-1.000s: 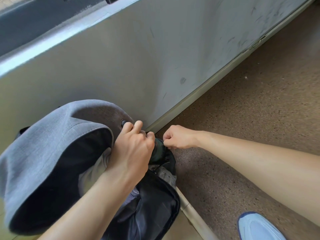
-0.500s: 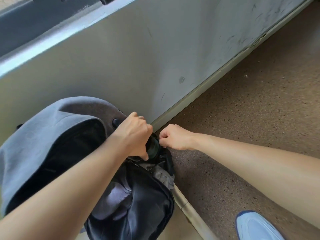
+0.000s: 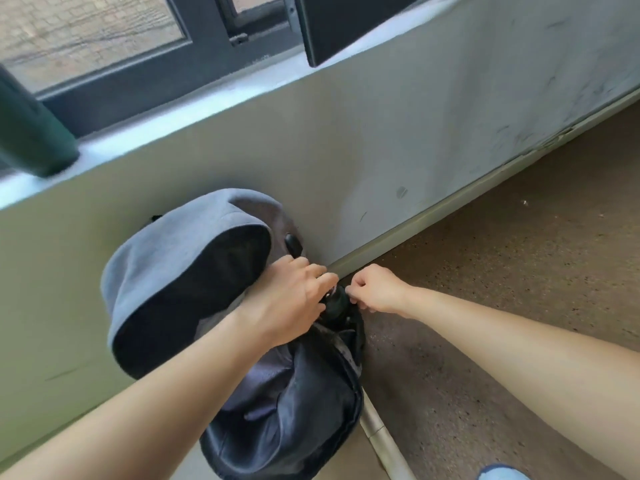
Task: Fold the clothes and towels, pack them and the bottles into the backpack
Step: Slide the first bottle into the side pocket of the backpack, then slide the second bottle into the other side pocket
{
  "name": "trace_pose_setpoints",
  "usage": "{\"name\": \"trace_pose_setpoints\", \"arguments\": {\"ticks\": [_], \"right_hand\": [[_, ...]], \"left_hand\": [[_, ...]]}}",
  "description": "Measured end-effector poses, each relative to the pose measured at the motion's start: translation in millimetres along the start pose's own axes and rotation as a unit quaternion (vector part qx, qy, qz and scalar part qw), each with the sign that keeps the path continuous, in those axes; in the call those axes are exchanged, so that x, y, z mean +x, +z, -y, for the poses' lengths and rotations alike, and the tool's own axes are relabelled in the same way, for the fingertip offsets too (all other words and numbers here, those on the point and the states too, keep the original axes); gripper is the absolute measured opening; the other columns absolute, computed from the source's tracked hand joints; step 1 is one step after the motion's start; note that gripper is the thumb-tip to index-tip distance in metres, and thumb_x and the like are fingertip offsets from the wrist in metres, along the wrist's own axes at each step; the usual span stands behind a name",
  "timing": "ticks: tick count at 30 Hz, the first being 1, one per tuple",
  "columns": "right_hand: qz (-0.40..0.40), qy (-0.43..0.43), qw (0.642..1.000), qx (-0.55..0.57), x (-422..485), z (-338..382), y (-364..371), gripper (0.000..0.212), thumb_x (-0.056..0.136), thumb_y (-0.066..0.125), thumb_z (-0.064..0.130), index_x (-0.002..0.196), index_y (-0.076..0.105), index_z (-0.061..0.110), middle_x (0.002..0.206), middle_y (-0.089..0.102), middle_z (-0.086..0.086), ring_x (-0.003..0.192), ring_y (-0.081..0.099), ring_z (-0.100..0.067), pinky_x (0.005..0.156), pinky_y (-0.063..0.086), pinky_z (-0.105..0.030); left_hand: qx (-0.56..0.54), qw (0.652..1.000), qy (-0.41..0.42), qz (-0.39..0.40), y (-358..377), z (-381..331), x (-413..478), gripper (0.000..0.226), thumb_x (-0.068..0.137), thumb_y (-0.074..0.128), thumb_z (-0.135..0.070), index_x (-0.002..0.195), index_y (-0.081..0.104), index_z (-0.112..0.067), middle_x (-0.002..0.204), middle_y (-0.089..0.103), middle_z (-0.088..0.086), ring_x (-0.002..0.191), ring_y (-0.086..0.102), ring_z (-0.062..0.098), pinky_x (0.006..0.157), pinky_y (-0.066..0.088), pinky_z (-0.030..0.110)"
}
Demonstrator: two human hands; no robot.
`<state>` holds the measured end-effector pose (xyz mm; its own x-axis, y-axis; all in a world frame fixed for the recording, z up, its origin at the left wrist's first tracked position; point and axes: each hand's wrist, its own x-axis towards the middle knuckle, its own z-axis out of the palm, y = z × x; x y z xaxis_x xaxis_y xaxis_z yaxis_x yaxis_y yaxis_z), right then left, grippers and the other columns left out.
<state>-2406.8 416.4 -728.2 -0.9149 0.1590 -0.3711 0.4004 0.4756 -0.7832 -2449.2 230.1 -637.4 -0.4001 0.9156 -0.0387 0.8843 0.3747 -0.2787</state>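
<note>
A grey backpack [image 3: 180, 258] with a dark lining stands open against the wall, its flap thrown back to the left. Dark and grey cloth [image 3: 277, 382] lies inside. A dark bottle [image 3: 334, 304] pokes up at the backpack's right side. My left hand [image 3: 294, 299] is curled over the bottle's top. My right hand [image 3: 377, 289] pinches the edge of the backpack's side pocket beside the bottle. Most of the bottle is hidden by my hands and the pocket.
A pale wall [image 3: 381, 150] rises behind the backpack, with a window sill [image 3: 207, 95] above it. A dark green object [image 3: 31, 133] stands on the sill at the left. Brown speckled floor [image 3: 519, 271] spreads to the right. A light blue shoe [image 3: 502, 474] shows at the bottom.
The view has tilted up, so the window and sill now show. My hands stay at the bottle and pocket, with the left hand still on the bottle's top.
</note>
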Motion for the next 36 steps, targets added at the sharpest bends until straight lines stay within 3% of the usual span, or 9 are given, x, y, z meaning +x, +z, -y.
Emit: {"name": "trace_pose_setpoints", "arguments": {"ticks": [5, 10, 14, 17, 21, 24, 27, 33, 36], "right_hand": [[-0.11, -0.101, 0.987, -0.053, -27, 56, -20, 0.029, 0.093, 0.065, 0.029, 0.071, 0.069, 0.011, 0.073, 0.069, -0.005, 0.078, 0.066, -0.025, 0.076, 0.054, -0.04], [-0.239, -0.24, 0.941, -0.023, -71, 154, -39, 0.029, 0.086, 0.071, 0.028, 0.061, 0.063, 0.017, 0.055, 0.06, 0.006, 0.06, 0.058, -0.013, 0.061, 0.045, -0.03], [-0.22, -0.292, 0.931, -0.013, -96, 241, -46, 0.019, 0.085, 0.073, 0.03, 0.07, 0.068, 0.019, 0.062, 0.063, 0.009, 0.063, 0.057, -0.005, 0.061, 0.045, -0.025], [-0.176, -0.301, 0.937, -0.003, -91, 299, -40, 0.02, 0.084, 0.077, 0.035, 0.087, 0.068, 0.017, 0.081, 0.068, 0.005, 0.074, 0.061, -0.008, 0.065, 0.045, -0.023], [-0.113, -0.293, 0.949, -0.021, -65, 370, -10, 0.058, 0.08, 0.081, 0.047, 0.123, 0.056, 0.018, 0.117, 0.063, 0.0, 0.104, 0.063, -0.017, 0.086, 0.053, -0.031], [-0.086, -0.279, 0.956, -0.016, -41, 417, 18, 0.105, 0.068, 0.085, 0.058, 0.15, 0.033, 0.019, 0.147, 0.047, -0.003, 0.134, 0.049, -0.024, 0.111, 0.044, -0.045], [-0.074, -0.275, 0.958, 0.037, -15, 455, 40, 0.13, 0.043, 0.086, 0.068, 0.15, 0.023, 0.03, 0.153, 0.042, -0.002, 0.14, 0.041, -0.029, 0.114, 0.04, -0.053], [-0.082, -0.292, 0.943, 0.136, 10, 487, 58, 0.072, 0.065, 0.093, 0.04, 0.121, 0.05, 0.026, 0.125, 0.064, -0.001, 0.116, 0.06, -0.026, 0.107, 0.047, -0.051], [-0.083, -0.326, 0.93, 0.15, -3, 481, 62, 0.061, 0.069, 0.093, 0.031, 0.12, 0.062, 0.024, 0.117, 0.07, 0.002, 0.11, 0.065, -0.022, 0.101, 0.052, -0.048]], "left_hand": [[-0.06, 0.977, -0.025, -0.202, -53, 1, -52, 0.016, 0.093, 0.058, -0.019, 0.09, 0.074, -0.019, 0.071, 0.065, -0.005, 0.065, 0.057, 0.021, 0.061, 0.05, 0.034], [-0.005, 0.911, -0.188, -0.367, -118, 35, -86, 0.009, 0.084, 0.066, -0.023, 0.083, 0.074, -0.021, 0.077, 0.07, -0.004, 0.073, 0.06, 0.025, 0.065, 0.049, 0.039], [-0.131, 0.854, -0.383, -0.327, -128, 70, -112, 0.025, 0.079, 0.06, -0.041, 0.093, 0.075, -0.028, 0.096, 0.073, -0.008, 0.088, 0.064, 0.024, 0.078, 0.05, 0.036], [-0.216, 0.84, -0.46, -0.189, -101, 83, -137, 0.034, 0.085, 0.052, -0.05, 0.109, 0.071, -0.034, 0.113, 0.067, -0.013, 0.104, 0.058, 0.017, 0.092, 0.047, 0.034], [-0.343, 0.818, -0.447, -0.12, -66, 89, -165, 0.028, 0.088, 0.055, -0.048, 0.11, 0.068, -0.037, 0.138, 0.054, -0.015, 0.121, 0.048, 0.014, 0.099, 0.042, 0.028], [-0.357, 0.822, -0.424, -0.132, -53, 88, -177, 0.03, 0.091, 0.056, -0.045, 0.118, 0.066, -0.037, 0.149, 0.045, -0.016, 0.126, 0.045, 0.013, 0.103, 0.04, 0.026], [-0.38, 0.819, -0.408, -0.136, -42, 87, -186, 0.04, 0.091, 0.054, -0.045, 0.13, 0.061, -0.041, 0.158, 0.035, -0.017, 0.136, 0.042, 0.013, 0.11, 0.037, 0.024], [-0.403, 0.818, -0.383, -0.148, -26, 96, -195, 0.048, 0.095, 0.052, -0.04, 0.144, 0.053, -0.04, 0.164, 0.028, -0.016, 0.145, 0.036, 0.011, 0.115, 0.032, 0.022], [-0.419, 0.808, -0.381, -0.161, -24, 101, -195, 0.048, 0.096, 0.054, -0.037, 0.145, 0.055, -0.035, 0.164, 0.03, -0.014, 0.147, 0.035, 0.007, 0.116, 0.03, 0.019]]}}
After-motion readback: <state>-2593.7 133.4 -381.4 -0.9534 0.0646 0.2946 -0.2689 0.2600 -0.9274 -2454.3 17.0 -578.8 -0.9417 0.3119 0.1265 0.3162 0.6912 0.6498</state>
